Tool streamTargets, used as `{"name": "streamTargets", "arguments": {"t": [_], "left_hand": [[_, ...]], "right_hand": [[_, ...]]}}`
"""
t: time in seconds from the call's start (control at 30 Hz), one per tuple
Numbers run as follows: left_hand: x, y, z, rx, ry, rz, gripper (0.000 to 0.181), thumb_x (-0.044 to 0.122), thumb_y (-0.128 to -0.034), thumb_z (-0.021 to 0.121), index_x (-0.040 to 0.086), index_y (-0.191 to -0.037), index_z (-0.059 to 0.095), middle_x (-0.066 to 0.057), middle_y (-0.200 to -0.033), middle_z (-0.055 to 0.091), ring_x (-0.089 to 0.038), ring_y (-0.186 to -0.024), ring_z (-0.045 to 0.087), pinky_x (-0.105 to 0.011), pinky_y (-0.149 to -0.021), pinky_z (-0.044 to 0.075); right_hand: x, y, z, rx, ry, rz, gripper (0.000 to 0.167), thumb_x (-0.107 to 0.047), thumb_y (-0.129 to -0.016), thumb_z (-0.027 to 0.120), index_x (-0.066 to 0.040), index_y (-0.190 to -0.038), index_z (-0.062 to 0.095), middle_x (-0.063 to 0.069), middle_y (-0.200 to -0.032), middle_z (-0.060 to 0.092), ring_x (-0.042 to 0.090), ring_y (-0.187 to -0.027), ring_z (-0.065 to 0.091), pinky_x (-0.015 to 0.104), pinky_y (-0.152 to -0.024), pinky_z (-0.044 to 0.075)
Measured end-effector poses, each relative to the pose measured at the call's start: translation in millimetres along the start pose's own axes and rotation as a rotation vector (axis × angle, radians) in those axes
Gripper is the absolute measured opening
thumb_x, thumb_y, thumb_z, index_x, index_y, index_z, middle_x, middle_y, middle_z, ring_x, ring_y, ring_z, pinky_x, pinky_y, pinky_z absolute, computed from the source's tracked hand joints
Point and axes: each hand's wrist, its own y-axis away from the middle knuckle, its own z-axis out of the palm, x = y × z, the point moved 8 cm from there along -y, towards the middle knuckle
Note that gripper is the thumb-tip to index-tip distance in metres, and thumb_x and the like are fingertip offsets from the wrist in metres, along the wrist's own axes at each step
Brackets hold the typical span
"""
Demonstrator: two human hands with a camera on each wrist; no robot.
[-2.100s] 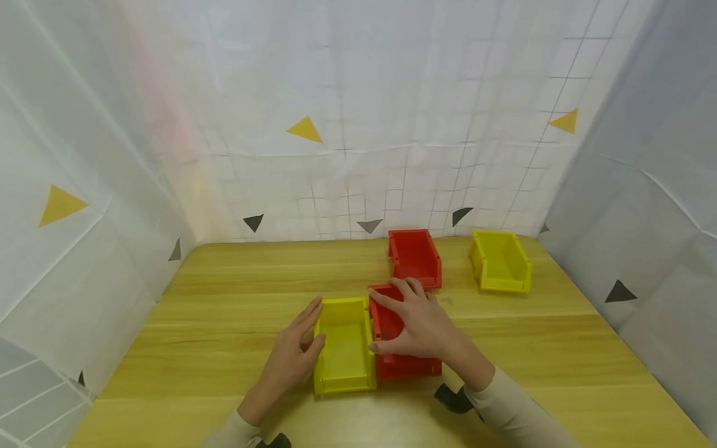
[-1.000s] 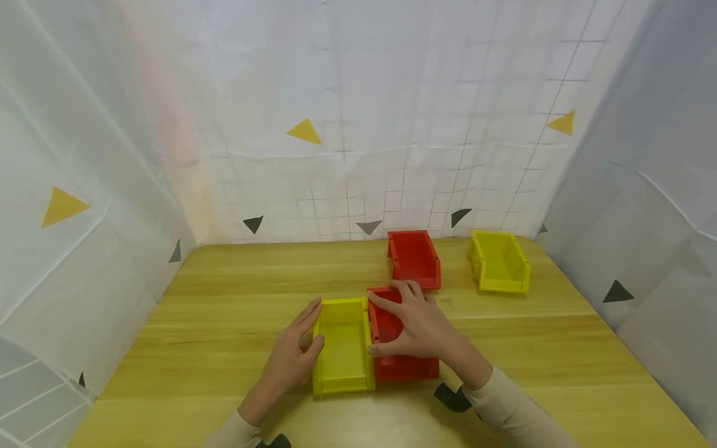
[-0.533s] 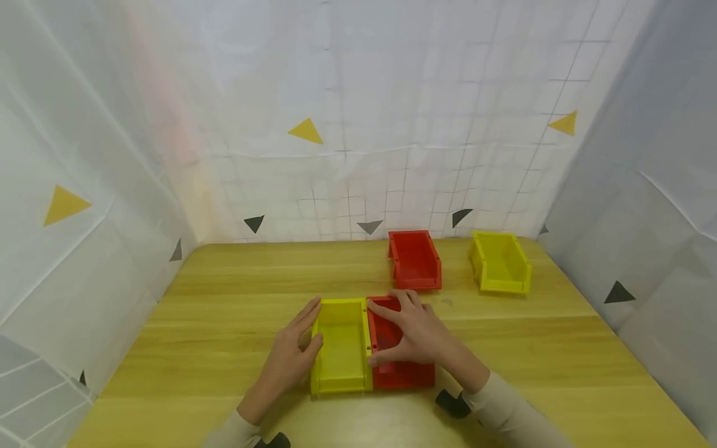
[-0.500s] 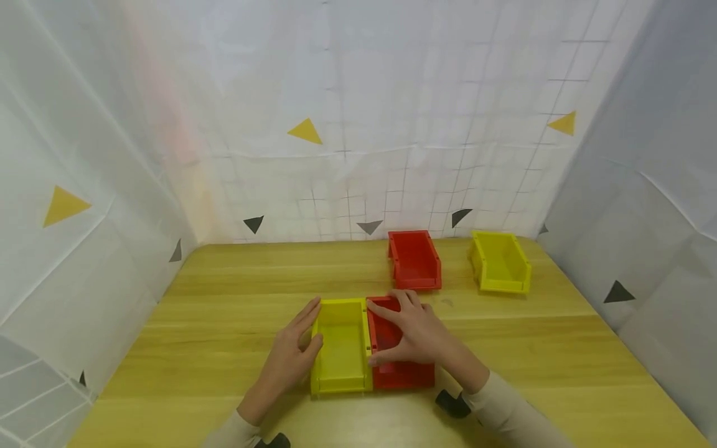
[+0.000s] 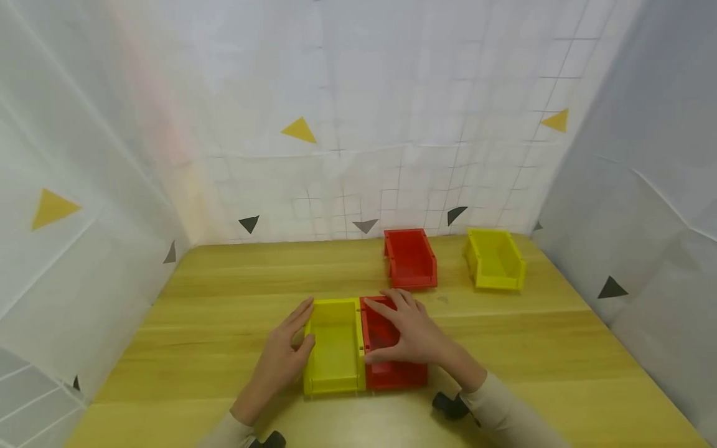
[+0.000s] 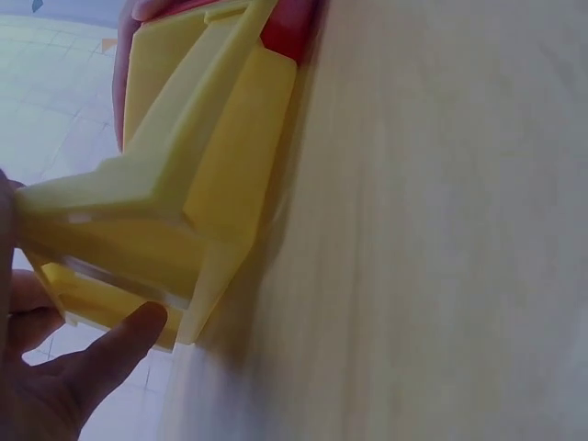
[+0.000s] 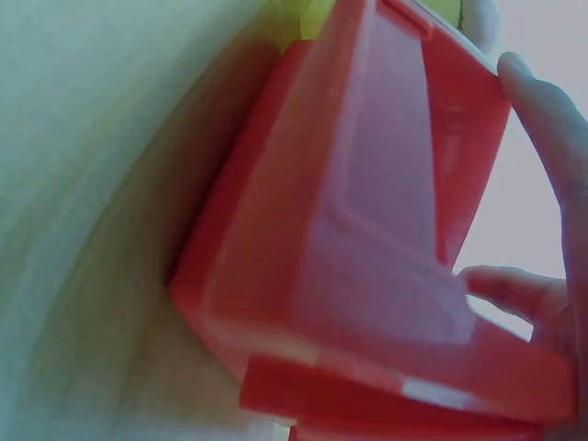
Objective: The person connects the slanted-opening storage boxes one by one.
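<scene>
Fingers, left: nearly straight; your left hand (image 5: 280, 361) lies along the 9 o'clock side of the near yellow box (image 5: 335, 342), touching its rim, not clenched. Fingers, right: spread; your right hand (image 5: 417, 333) spans the near red box (image 5: 381, 331), thumb and forefinger at its 9 o'clock rim, others over its 12 o'clock edge.

Position: both near boxes on the table (image 5: 224, 323), red at yellow's 3 o'clock; their walls appear to meet.

Handling, by judgement: the step looks like squaring the pair. Press left toward 3 o'clock, right toward 9 o'clock, evenly and low, so neither wall rides up; level the 6 o'clock edges and check the whole seam.

Count: boxes, four. Yellow, two: the near one, plus the far yellow box (image 5: 497, 258), about 2 o'clock from near red. Red, two: the near one, plus the far red box (image 5: 411, 256), between 12 and 1 o'clock from it. Hands, two. Black wrist pieces (image 5: 450, 406), two. Yellow triangles (image 5: 300, 130), three.
</scene>
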Motion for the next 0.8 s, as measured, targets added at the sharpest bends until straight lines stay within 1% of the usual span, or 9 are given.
{"name": "streamTargets", "arguments": {"t": [0.03, 0.17, 0.27, 0.4, 0.53, 0.63, 0.67, 0.73, 0.8], "left_hand": [[0.0, 0.0, -0.2, -0.004, 0.003, 0.004, 0.057, -0.001, -0.0964, 0.063, -0.002, -0.152, 0.051, -0.007, -0.161, 0.043, 0.004, -0.046, 0.018, -0.022, -0.039, 0.040], [-0.3, -0.1, -1.6, -0.006, 0.002, 0.009, 0.057, 0.000, -0.0966, 0.063, -0.002, -0.152, 0.050, -0.005, -0.161, 0.043, 0.006, -0.044, 0.017, -0.023, -0.038, 0.039], [-0.2, -0.8, -3.2, -0.001, -0.001, 0.014, 0.057, 0.001, -0.0970, 0.062, -0.002, -0.152, 0.050, -0.004, -0.161, 0.042, 0.007, -0.044, 0.016, -0.022, -0.038, 0.037], [-1.4, -1.2, -3.9, 0.001, 0.008, 0.028, 0.057, -0.001, -0.0966, 0.063, -0.002, -0.152, 0.050, -0.007, -0.161, 0.043, 0.007, -0.044, 0.016, -0.022, -0.037, 0.035], [-4.8, -0.3, -4.4, -0.004, 0.018, 0.022, 0.058, -0.002, -0.0967, 0.063, 0.000, -0.153, 0.050, -0.005, -0.161, 0.042, 0.008, -0.043, 0.017, -0.022, -0.037, 0.035], [-6.7, 0.4, -5.2, -0.012, 0.023, 0.009, 0.058, -0.001, -0.0973, 0.063, 0.002, -0.154, 0.049, -0.005, -0.162, 0.041, 0.006, -0.044, 0.018, -0.022, -0.038, 0.035], [-7.2, 0.5, -5.5, -0.013, 0.024, 0.008, 0.058, 0.000, -0.0974, 0.063, 0.002, -0.154, 0.049, -0.005, -0.162, 0.041, 0.005, -0.045, 0.022, -0.022, -0.038, 0.035], [-7.5, 1.0, -6.6, -0.012, 0.027, 0.006, 0.058, 0.000, -0.0975, 0.063, 0.002, -0.154, 0.049, -0.006, -0.162, 0.042, 0.000, -0.047, 0.027, -0.021, -0.038, 0.034], [-7.9, 1.5, -8.2, -0.006, 0.027, 0.007, 0.058, 0.000, -0.0972, 0.063, 0.002, -0.153, 0.050, -0.004, -0.162, 0.042, -0.007, -0.058, 0.046, -0.021, -0.039, 0.034]], "right_hand": [[1, 0.3, 0, -0.011, -0.017, 0.004, 0.106, -0.080, -0.071, 0.075, -0.033, -0.161, 0.044, 0.012, -0.161, 0.035, 0.035, -0.148, 0.023, 0.069, -0.112, 0.027], [4, 1.0, -1, -0.042, -0.069, 0.020, 0.104, -0.076, -0.074, 0.077, -0.033, -0.161, 0.042, 0.010, -0.166, 0.028, 0.036, -0.151, 0.019, 0.071, -0.110, 0.030], [3, 1.1, -4, -0.038, -0.095, 0.010, 0.101, -0.073, -0.076, 0.078, -0.031, -0.161, 0.043, 0.009, -0.168, 0.025, 0.039, -0.152, 0.017, 0.072, -0.108, 0.032], [0, 1.8, -8, -0.037, -0.108, -0.007, 0.099, -0.069, -0.078, 0.080, -0.028, -0.160, 0.045, 0.009, -0.169, 0.024, 0.041, -0.152, 0.017, 0.072, -0.107, 0.035], [0, 2.1, -9, -0.042, -0.117, -0.008, 0.097, -0.065, -0.079, 0.081, -0.028, -0.160, 0.045, 0.010, -0.169, 0.023, 0.041, -0.152, 0.017, 0.071, -0.106, 0.037], [2, 1.9, -11, -0.035, -0.125, -0.005, 0.096, -0.064, -0.079, 0.081, -0.029, -0.160, 0.045, 0.009, -0.169, 0.023, 0.041, -0.152, 0.017, 0.071, -0.104, 0.038], [3, 1.8, -11, -0.032, -0.128, -0.005, 0.095, -0.064, -0.079, 0.082, -0.030, -0.160, 0.045, 0.009, -0.169, 0.023, 0.041, -0.152, 0.017, 0.071, -0.104, 0.039], [5, 1.2, -12, -0.022, -0.135, -0.011, 0.094, -0.063, -0.079, 0.082, -0.029, -0.160, 0.046, 0.008, -0.169, 0.024, 0.040, -0.152, 0.018, 0.071, -0.103, 0.040], [9, 0.5, -14, -0.011, -0.140, -0.019, 0.093, -0.062, -0.080, 0.082, -0.028, -0.159, 0.046, 0.008, -0.169, 0.025, 0.039, -0.151, 0.019, 0.070, -0.103, 0.041]]}}
